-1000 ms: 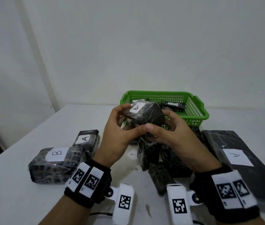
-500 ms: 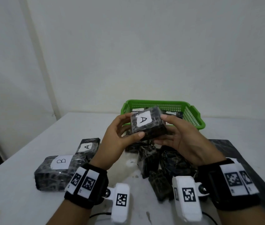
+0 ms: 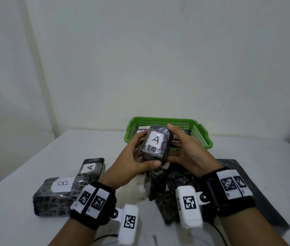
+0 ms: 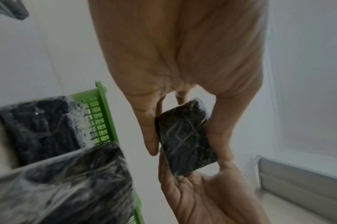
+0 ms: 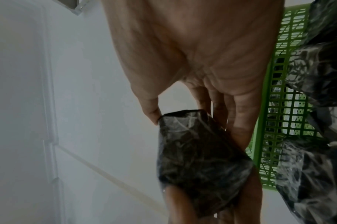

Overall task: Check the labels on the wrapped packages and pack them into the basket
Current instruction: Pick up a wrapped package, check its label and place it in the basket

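Observation:
A small dark wrapped package [image 3: 155, 143] with a white label reading A is held up in front of the green basket [image 3: 202, 137], label facing me. My left hand [image 3: 133, 160] grips its left side and bottom, thumb under the lower edge. My right hand [image 3: 185, 148] grips its right side, fingertips over the top corner. In the left wrist view the package [image 4: 185, 144] sits between thumb and fingers; in the right wrist view the package [image 5: 198, 159] fills the lower middle. The basket holds a few dark packages, partly hidden.
On the white table [image 3: 16, 219] lie a package labelled B [image 3: 59, 194] and one labelled A [image 3: 91, 167] at the left. Several unlabelled dark packages [image 3: 165, 187] sit below my hands. A large flat dark package [image 3: 257, 192] lies at the right, under my right wrist.
Both hands have turned the held package so its A label now faces me squarely and raised it slightly. My head view has tilted up.

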